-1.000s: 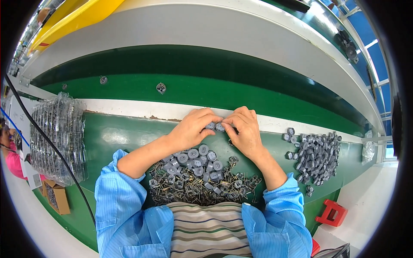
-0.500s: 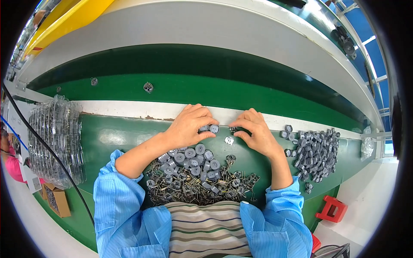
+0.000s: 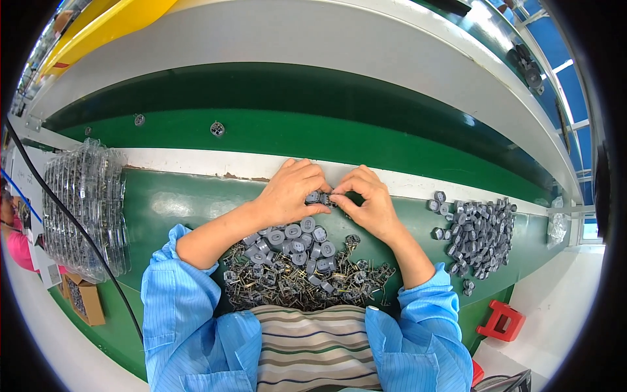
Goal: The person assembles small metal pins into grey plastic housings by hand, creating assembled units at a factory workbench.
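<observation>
My left hand (image 3: 292, 191) is closed around small grey plastic caps (image 3: 314, 196) near the far edge of the green bench. Right against it, my right hand (image 3: 369, 204) pinches a small part with metal bits (image 3: 330, 199), pressed up to the left hand's cap. The fingers hide much of both parts. Below my left hand lies a heap of round grey caps (image 3: 300, 242). Nearer to me, a tangled pile of small inserts with metal prongs (image 3: 277, 285) reaches my striped clothing.
Grey finished-looking pieces (image 3: 480, 232) are heaped on the right. Stacked clear plastic trays (image 3: 88, 209) stand at left beside a black cable (image 3: 78, 228). Beyond a white rail (image 3: 189, 161) runs a green belt (image 3: 281, 134) carrying a small round part (image 3: 217, 129). A red stool (image 3: 501, 321) stands lower right.
My right hand has moved left, bringing its part against the one in my left hand. The small white-metal piece on the bench is now out of sight. Parts on the belt have shifted slightly left.
</observation>
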Available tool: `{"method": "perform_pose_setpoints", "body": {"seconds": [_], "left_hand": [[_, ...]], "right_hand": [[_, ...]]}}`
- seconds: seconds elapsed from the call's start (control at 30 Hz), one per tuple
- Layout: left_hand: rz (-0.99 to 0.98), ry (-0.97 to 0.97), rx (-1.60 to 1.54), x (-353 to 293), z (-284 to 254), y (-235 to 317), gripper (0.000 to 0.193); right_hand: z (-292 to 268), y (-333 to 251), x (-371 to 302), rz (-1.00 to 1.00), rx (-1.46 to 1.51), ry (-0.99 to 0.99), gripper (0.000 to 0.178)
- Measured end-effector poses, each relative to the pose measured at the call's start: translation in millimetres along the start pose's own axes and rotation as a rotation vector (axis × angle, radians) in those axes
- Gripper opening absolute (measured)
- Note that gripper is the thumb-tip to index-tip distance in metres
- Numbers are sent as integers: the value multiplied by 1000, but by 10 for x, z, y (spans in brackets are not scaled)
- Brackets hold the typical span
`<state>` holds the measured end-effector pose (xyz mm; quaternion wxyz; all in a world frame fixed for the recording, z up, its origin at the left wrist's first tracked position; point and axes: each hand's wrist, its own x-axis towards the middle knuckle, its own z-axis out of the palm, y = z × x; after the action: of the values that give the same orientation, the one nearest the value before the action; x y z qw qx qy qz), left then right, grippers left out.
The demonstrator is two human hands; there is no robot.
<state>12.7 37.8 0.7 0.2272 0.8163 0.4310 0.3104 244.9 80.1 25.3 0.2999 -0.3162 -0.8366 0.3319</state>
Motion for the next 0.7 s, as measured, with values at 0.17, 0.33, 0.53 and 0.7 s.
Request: {"method": "perform_pose_setpoints", "body": {"seconds": [0.17, 0.33, 0.53, 0.7], "left_hand": [[3, 15, 9, -3, 11, 8, 38], [-1, 11, -20, -8, 11, 6, 36], [18, 44, -88, -9, 52, -15, 34], [20, 35, -82, -1, 36, 5, 34]], "right_hand": [[90, 48, -16, -53, -132, 20, 22], [108, -70, -4, -158, -301, 27, 26], [127, -36, 3, -184, -271, 33, 26], [107, -37, -5, -165, -263, 26, 24]]}}
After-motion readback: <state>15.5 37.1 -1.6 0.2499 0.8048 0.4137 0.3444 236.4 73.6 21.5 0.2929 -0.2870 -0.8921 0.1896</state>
